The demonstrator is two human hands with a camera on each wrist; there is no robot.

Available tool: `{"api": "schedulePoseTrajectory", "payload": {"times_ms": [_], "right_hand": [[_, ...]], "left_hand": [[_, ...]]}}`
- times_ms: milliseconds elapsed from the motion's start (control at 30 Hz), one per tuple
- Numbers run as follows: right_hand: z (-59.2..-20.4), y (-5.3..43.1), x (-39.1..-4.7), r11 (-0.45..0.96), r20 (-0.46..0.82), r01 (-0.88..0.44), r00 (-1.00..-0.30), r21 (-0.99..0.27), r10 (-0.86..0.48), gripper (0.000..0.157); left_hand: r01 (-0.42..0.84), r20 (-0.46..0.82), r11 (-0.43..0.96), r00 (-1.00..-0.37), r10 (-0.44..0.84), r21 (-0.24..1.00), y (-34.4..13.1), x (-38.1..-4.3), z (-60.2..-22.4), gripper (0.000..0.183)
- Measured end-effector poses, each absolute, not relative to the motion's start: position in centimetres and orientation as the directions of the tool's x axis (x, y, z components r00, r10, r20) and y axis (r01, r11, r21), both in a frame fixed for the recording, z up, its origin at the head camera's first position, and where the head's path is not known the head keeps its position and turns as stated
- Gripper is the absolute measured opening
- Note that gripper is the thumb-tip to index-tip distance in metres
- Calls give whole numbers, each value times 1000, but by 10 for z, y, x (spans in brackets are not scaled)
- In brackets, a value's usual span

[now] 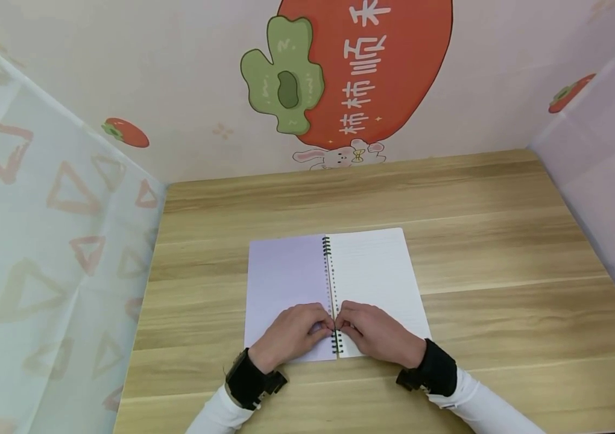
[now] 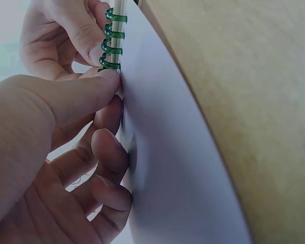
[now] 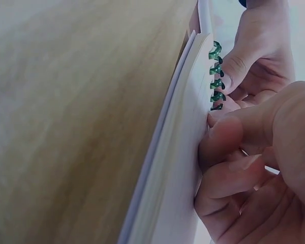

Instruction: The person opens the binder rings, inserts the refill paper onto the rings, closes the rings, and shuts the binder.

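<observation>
A loose-leaf notebook lies open, its lilac cover (image 1: 286, 271) at left and white lined pages (image 1: 372, 271) at right. Dark green binding rings (image 2: 112, 48) show at the spine's lower end, and more rings (image 1: 326, 245) at its top; between them a row of bare holes runs along the pages. My left hand (image 1: 295, 331) lies over the cover, thumb and forefinger pinching the lower rings. From the page side my right hand (image 1: 378, 330) pinches the same rings, its fingertips against the left hand's. The pinched rings are partly hidden by the fingers.
The notebook rests on a wood-grain table (image 1: 503, 253). A back wall (image 1: 188, 72) with a persimmon print and patterned side sheets (image 1: 41, 241) enclose the table. Each wrist wears a black strap (image 1: 438, 367) with a small camera.
</observation>
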State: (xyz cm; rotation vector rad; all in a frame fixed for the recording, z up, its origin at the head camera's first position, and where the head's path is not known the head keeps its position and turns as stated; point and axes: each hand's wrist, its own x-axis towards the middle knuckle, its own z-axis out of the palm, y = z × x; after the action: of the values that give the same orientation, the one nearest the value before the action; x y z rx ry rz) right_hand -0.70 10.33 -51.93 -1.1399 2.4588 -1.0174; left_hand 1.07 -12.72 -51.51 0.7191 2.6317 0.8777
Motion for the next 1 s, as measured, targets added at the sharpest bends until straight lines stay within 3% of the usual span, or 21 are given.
{"api": "schedulePoseTrajectory", "payload": {"times_ms": [733, 1000], "right_hand": [[-518, 105, -7, 473, 9, -523, -677, -709, -736, 15], [-515, 111, -1, 526, 2, -534, -703, -661, -712, 7]], "left_hand": [[347, -116, 696, -843, 526, 629, -125, 10, -512, 6], [398, -77, 708, -840, 537, 583, -127, 17, -508, 7]]}}
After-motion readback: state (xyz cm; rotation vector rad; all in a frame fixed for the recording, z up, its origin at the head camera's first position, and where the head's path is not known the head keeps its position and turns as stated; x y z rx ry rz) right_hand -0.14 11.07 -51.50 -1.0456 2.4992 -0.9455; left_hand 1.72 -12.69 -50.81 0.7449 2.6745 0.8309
